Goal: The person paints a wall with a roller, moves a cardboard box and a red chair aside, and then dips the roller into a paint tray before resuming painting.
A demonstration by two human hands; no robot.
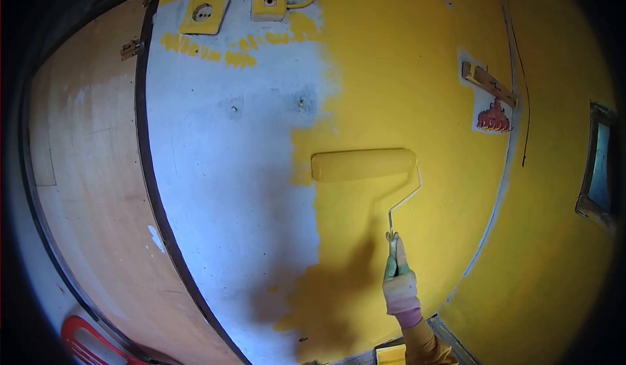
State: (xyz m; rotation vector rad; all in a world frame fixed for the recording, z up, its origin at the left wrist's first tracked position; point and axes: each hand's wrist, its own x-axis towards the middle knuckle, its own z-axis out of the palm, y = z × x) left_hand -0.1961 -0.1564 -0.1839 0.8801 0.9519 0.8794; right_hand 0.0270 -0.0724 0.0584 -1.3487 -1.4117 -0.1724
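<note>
My right hand, in a pale glove with green fingers and a pinkish cuff, is closed around the handle of a paint roller. The roller's wide sleeve is coated in yellow and lies against the wall, just right of the border between yellow paint and bare whitish wall. A bent wire frame runs from the sleeve's right end down to the hand. Below the forearm, part of a yellow container shows at the bottom edge. My left hand is outside the picture.
A yellow-smeared socket and a switch box with a cable sit at upper left. A wooden strip is fixed at right, near the corner. A wooden door stands left, with a red chair below. A framed opening is far right.
</note>
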